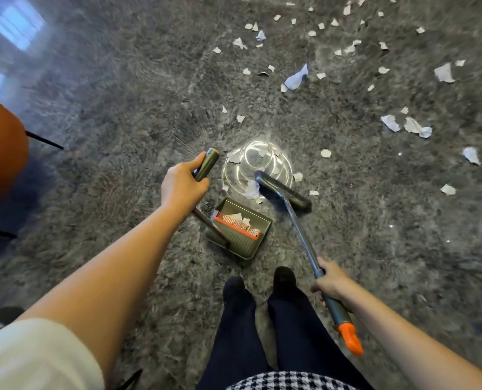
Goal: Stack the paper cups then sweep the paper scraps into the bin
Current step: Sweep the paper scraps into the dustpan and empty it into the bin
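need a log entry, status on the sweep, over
Left hand grips dustpan handle, right hand grips broom. Broom head against a scrap at the dustpan mouth, few scraps inside. Many scraps scattered ahead and right. Orange chair off left.

Glossy speckled stone floor (121, 108), torn matt paper scraps (444, 73), ribbed plastic dustpan (241, 243), metal broom shaft (304, 237).

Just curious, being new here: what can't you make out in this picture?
Head view:
- Bin and paper cups: outside the frame.
- Scraps in the dustpan: partly hidden by its orange comb.
- Broom head: bristles blurred.
- Orange seat: cut off by the left edge.
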The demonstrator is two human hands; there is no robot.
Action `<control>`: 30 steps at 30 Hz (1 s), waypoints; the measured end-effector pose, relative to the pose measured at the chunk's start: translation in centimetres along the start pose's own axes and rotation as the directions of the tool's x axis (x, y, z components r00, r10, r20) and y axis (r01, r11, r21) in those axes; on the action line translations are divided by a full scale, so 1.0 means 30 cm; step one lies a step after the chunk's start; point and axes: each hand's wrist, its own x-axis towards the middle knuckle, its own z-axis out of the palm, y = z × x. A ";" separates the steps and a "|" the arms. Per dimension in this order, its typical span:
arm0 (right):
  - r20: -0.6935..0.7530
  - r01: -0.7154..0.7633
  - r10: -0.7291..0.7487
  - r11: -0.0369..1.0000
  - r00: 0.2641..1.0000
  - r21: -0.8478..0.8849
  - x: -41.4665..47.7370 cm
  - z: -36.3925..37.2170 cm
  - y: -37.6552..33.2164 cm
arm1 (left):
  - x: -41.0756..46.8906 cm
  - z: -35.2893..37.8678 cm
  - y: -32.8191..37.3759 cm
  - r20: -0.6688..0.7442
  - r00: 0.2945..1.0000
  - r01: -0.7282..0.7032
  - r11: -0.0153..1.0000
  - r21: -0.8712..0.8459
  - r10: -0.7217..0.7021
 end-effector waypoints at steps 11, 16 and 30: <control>0.073 0.060 -0.037 0.936 0.997 -0.347 -0.130 0.014 0.106 | 0.015 -0.034 -0.043 0.033 0.999 -0.035 0.999 0.020 0.034; 0.149 0.150 -0.095 0.894 0.984 -0.422 -0.259 -0.029 0.118 | 0.007 -0.040 -0.043 0.026 0.999 -0.038 0.999 0.009 0.038; -0.054 0.152 -0.163 0.974 0.985 -0.167 -0.250 -0.062 -0.002 | 0.019 -0.173 -0.130 -0.012 1.000 0.001 1.000 -0.025 -0.001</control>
